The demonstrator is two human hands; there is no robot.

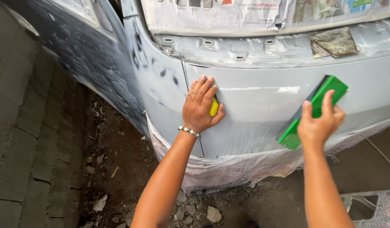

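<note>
Right now my right hand point(319, 122) is clamped on a long green sanding block point(313, 112), thumb along its near edge and a finger stretched up its back, pressing it flat against the grey primed bumper point(254, 114) of a car. The block lies at a slant, its upper end pointing up and to the right, its lower end down by my wrist. My left hand point(200, 107) rests well apart from it, further left on the same panel, fingers spread and flat on the surface, with a small yellow pad point(214, 107) pinched between thumb and palm so that only its edge shows. A beaded bracelet point(189, 131) circles that wrist. Between my hands runs a thin streak of pale filler point(262, 89) across the bumper. Above the bumper is a bare, rough ledge with small slots, and above that, sheets of newspaper point(216, 14) taped over the bodywork. A patch of brownish tape point(333, 42) sits at the upper right. Clear plastic sheeting point(228, 169) hangs below the bumper's lower edge. To the left, the car's side panel point(89, 55) is mottled grey and dark. Below lie dirt and loose stones point(195, 211), with brick paving point(30, 139) at the far left.
</note>
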